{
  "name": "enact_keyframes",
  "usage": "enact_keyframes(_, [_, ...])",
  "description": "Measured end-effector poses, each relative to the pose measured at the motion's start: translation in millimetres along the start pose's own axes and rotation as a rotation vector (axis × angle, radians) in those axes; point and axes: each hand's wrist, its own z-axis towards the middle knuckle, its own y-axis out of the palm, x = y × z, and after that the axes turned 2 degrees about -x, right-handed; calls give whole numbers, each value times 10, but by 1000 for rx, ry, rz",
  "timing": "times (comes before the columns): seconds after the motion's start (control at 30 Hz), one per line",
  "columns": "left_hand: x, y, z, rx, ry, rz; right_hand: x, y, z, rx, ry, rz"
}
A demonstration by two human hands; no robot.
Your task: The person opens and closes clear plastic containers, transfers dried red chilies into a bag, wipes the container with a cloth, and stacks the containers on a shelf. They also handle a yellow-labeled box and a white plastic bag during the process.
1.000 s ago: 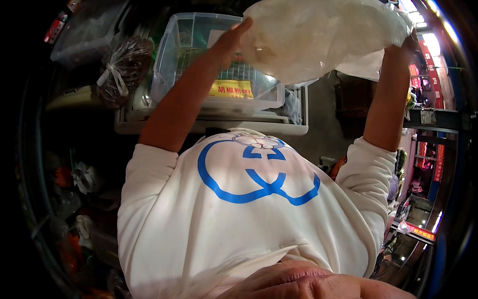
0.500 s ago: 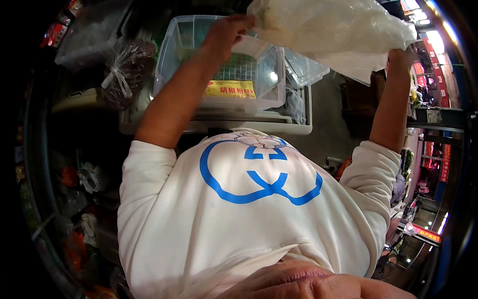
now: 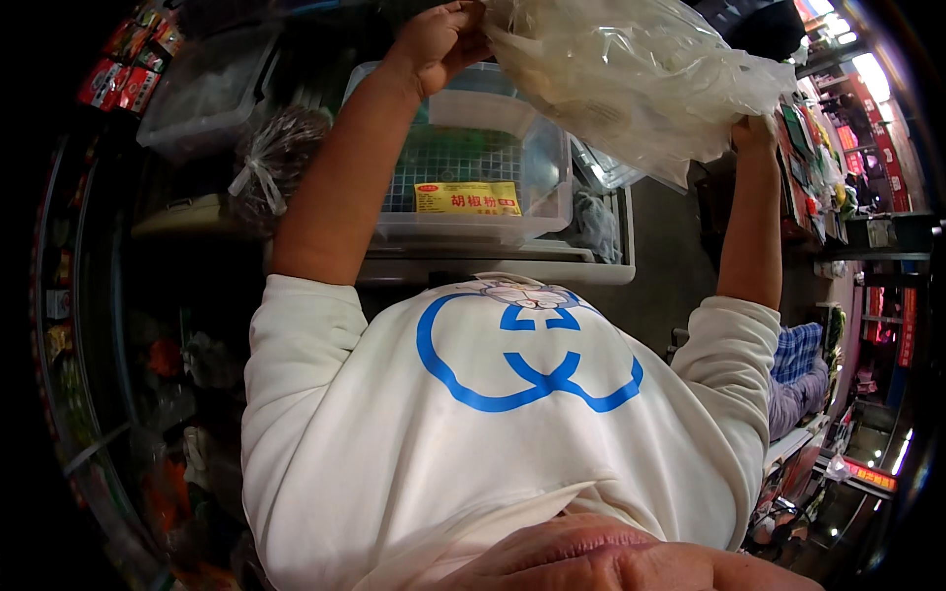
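A large translucent plastic bag (image 3: 631, 84) stretches between my raised hands at the top of the view, its film creased and shiny. My left hand (image 3: 439, 47) has its fingers curled on the bag's left edge. At the lower right corner, my right hand (image 3: 754, 136) grips the bunched plastic. Whether anything lies inside the bag cannot be made out. Below my left hand stands a clear plastic bin (image 3: 548, 209) with a yellow label (image 3: 467, 198) on its near wall. A green grid shows through that wall.
The bin stands on a pale, rimmed surface (image 3: 473, 270). To its left are a knotted clear bag with dark contents (image 3: 281, 163) and another clear bin (image 3: 212, 98). A clear lid (image 3: 603, 165) lies on its right. Farther right, a person in blue plaid (image 3: 796, 353) is partly visible.
The bag has swung lower on its right side along with my right hand, and my left hand has risen slightly. The view has shifted, showing more of the plaid-clad person at right.
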Motion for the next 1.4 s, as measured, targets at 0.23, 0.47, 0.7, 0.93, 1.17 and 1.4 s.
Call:
enact_keyframes(0.23, [-435, -354, 170, 166, 224, 258, -142, 18, 113, -6, -31, 2])
enact_keyframes(0.47, [-360, -300, -130, 43, 145, 569, -260, 56, 241, -25, -59, 3])
enact_keyframes(0.7, [-384, -304, -212, 82, 418, 1242, -334, 127, 300, -40, -72, -4])
enact_keyframes(0.93, [-355, -141, -297, 115, 644, 1376, -377, 156, 295, -42, -85, -3])
enact_keyframes(1.17, [-448, -278, -165, 67, 609, 1469, -360, 151, 196, -19, -90, 10])
enact_keyframes(1.4, [-431, -275, -157, 39, 455, 1550, -339, 104, 29, 21, -100, 28])
